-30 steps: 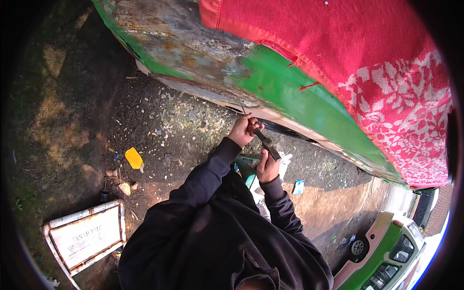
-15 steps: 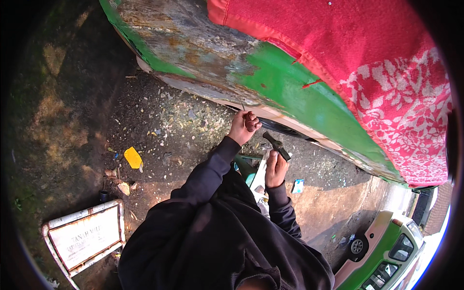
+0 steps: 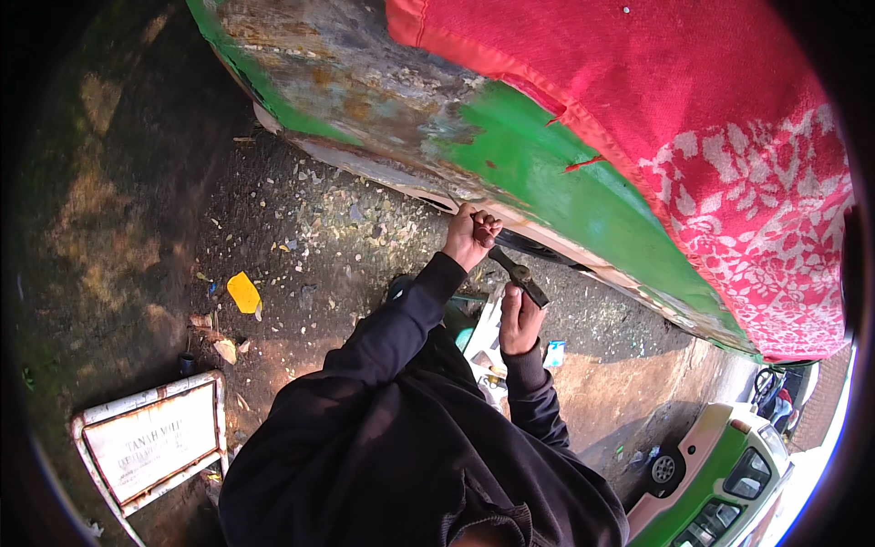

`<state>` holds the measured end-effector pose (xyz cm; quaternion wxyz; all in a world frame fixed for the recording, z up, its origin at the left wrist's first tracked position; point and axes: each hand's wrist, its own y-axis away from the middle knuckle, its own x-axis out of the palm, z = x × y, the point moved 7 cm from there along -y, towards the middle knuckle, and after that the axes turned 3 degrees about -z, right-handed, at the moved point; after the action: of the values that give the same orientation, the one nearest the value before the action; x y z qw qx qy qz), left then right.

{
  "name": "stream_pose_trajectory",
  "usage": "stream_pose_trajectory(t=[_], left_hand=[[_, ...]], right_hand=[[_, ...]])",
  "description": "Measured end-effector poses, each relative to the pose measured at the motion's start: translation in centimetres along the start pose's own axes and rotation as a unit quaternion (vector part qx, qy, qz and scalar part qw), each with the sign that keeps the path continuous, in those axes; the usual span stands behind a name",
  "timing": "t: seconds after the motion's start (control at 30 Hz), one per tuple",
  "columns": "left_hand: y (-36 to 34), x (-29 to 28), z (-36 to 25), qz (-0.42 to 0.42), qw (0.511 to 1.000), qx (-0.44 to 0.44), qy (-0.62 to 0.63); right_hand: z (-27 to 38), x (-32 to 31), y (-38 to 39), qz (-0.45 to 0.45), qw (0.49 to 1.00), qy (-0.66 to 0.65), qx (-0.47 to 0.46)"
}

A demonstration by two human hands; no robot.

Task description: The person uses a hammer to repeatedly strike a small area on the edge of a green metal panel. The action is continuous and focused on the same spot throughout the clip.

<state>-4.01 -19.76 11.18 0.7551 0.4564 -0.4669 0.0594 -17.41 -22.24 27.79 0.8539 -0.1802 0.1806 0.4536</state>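
- Your hammer is near the middle of the view, below the vehicle's lower edge; its dark, worn-looking head slants, with the narrow end just beside your left hand; whether they touch, you cannot tell.
- Your right hand is closed around the hammer, thumb along it, the handle mostly hidden.
- Your left hand is curled closed on a thin metal rod, its tip pointing up at the pale lower sill; contact is unclear.
- That edge runs slantwise from upper left to lower right, close above both hands, limiting upward room.
- More room lies below and left, over ground strewn with pale chips.
- The green body panel is smooth at right, scraped to grey and rusty brown at left.
- A red floral towel drapes over it.
- Farther out: a yellow scrap, a rusty white-framed sign and a green-and-white van.
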Motion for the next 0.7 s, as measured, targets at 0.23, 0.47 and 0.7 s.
stream_pose_trajectory(t=[0.23, 0.47, 0.7], left_hand=[[0.1, 0.9, 0.0, 0.013, 1.0, -0.002, 0.002], [-0.8, -0.4, -1.0, -0.002, 1.0, 0.005, -0.007], [-1.4, 0.3, -0.4, 0.015, 0.997, -0.041, -0.059]], right_hand=[[-1.2, -1.6, 1.3, -0.083, 0.981, -0.163, -0.062], [1.8, 1.1, -1.3, -0.044, 0.995, 0.044, -0.075], [-3.3, 2.6, -1.3, -0.009, 0.994, 0.081, -0.068]])
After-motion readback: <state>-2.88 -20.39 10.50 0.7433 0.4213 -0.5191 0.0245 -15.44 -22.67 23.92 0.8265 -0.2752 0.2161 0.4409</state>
